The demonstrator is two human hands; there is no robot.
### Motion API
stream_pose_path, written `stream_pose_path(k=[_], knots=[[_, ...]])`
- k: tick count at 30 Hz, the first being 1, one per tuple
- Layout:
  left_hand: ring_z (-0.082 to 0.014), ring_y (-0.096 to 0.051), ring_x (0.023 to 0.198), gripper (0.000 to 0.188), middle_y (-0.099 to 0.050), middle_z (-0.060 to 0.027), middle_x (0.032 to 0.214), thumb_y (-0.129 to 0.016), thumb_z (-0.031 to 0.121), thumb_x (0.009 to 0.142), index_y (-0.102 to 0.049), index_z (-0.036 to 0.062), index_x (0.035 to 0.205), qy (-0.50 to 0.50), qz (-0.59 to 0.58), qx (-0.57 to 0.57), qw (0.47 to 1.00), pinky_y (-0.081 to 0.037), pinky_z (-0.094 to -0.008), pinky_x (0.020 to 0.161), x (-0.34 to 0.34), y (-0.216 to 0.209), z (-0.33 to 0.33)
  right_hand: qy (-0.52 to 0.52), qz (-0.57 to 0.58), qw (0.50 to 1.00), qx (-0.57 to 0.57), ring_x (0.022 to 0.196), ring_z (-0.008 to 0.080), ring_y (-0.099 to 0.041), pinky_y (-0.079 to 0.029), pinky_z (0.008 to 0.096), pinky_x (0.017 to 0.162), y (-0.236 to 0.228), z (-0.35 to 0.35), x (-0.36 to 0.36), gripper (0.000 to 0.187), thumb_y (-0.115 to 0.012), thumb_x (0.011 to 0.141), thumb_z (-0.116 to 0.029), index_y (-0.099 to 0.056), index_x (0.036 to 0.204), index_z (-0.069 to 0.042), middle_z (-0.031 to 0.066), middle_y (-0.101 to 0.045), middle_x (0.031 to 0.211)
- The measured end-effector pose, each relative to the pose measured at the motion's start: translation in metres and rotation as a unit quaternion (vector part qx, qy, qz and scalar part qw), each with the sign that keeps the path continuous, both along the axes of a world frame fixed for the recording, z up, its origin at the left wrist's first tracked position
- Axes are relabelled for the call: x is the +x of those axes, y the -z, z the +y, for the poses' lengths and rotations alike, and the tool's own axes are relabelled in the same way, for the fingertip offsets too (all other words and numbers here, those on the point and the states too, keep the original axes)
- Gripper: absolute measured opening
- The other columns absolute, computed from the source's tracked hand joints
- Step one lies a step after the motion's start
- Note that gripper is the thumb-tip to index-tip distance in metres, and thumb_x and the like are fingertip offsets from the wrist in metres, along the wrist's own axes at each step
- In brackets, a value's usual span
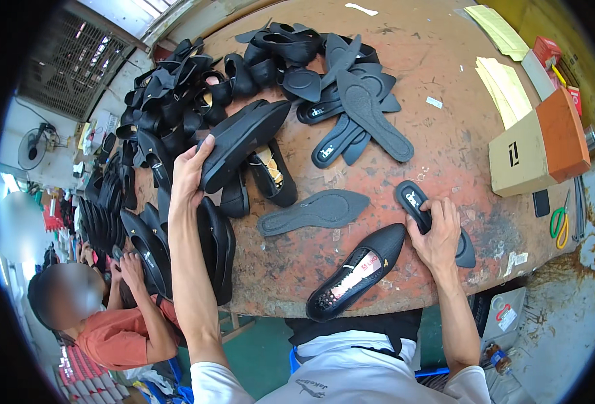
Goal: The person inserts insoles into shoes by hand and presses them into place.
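Note:
My left hand (191, 172) is closed around a black pointed flat shoe (247, 143), lifted over other shoes with its side and sole edge showing. At the right, my right hand (439, 232) has its thumb and fingers closed on a black insole (413, 196), whose pointed end shows past the hand. Between my hands, near the table's front edge, lies a black flat shoe (385, 249) with pale paper inside. A loose grey insole (314, 212) lies face down beyond it. Farther back is a heap of insoles (371, 114), some grey side up.
Black shoes (169, 101) are piled across the worn table (439, 148) at left and back. At right stand a cardboard box (519, 158), yellow paper sheets (499, 91) and green-and-yellow scissors (561, 225). A co-worker in an orange shirt (119, 337) handles something at left.

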State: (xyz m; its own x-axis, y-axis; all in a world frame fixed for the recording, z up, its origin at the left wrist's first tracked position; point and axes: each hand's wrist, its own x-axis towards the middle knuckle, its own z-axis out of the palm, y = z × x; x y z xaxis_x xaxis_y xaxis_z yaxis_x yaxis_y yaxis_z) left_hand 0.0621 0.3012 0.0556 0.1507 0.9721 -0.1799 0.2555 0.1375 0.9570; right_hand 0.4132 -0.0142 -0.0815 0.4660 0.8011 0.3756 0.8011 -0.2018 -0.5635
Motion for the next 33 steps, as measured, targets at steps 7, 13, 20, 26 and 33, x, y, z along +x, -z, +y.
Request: stream_pose_path(k=[7,13,20,26,33], knots=[[-0.0043,-0.034,0.061,0.064,-0.044,0.0104,0.067,-0.058,0.067,0.107,-0.075,0.0053,0.104,0.008,0.052,0.046,0.998,-0.035,-0.0236,0.065,0.011,-0.01,0.007,0.0,-0.005,1.0,0.0,0.1,0.0363,-0.061,-0.047,0.0481,0.087,-0.003,0.001,0.0,0.032,-0.083,0.079,-0.014,-0.062,0.102,-0.006,0.0132,-0.062,0.108],[-0.0052,-0.044,0.072,0.056,-0.055,0.0056,0.084,-0.062,0.059,0.108,-0.072,0.005,0.12,0.053,0.031,0.054,0.997,-0.041,-0.0244,0.071,0.021,-0.008,-0.004,-0.005,-0.007,1.0,0.004,0.099,0.0361,-0.06,-0.047,0.0479,0.087,-0.003,-0.001,0.001,0.032,-0.083,0.079,-0.014,-0.062,0.101,-0.005,0.0132,-0.063,0.107],[-0.0449,-0.045,0.144,0.061,-0.051,-0.0178,0.15,-0.097,0.04,0.069,-0.075,0.008,0.116,0.16,0.413,0.565,0.696,-0.028,-0.0684,0.123,0.053,0.032,-0.106,0.002,0.0,1.0,0.029,0.101,0.0369,-0.061,-0.047,0.0485,0.089,0.0,0.002,0.0,0.032,-0.084,0.077,-0.012,-0.064,0.102,-0.006,0.0147,-0.063,0.107],[-0.0379,-0.048,0.133,0.043,-0.06,-0.0115,0.132,-0.092,0.049,0.073,-0.081,0.0086,0.085,0.048,0.512,0.548,0.66,-0.035,-0.0608,0.112,0.067,0.082,-0.108,-0.012,0.02,1.0,0.017,0.105,0.0391,-0.061,-0.047,0.0501,0.091,-0.001,-0.001,-0.002,0.033,-0.084,0.078,-0.013,-0.064,0.103,-0.005,0.0157,-0.065,0.111],[-0.0256,-0.058,0.089,0.052,-0.062,-0.01,0.093,-0.088,0.042,0.091,-0.074,-0.004,0.07,-0.042,0.308,0.387,0.868,-0.046,-0.039,0.079,0.02,0.021,-0.023,-0.005,0.005,1.0,0.01,0.102,0.0371,-0.061,-0.047,0.0471,0.087,-0.001,-0.001,0.002,0.032,-0.083,0.079,-0.014,-0.063,0.103,-0.005,0.0144,-0.062,0.108]])
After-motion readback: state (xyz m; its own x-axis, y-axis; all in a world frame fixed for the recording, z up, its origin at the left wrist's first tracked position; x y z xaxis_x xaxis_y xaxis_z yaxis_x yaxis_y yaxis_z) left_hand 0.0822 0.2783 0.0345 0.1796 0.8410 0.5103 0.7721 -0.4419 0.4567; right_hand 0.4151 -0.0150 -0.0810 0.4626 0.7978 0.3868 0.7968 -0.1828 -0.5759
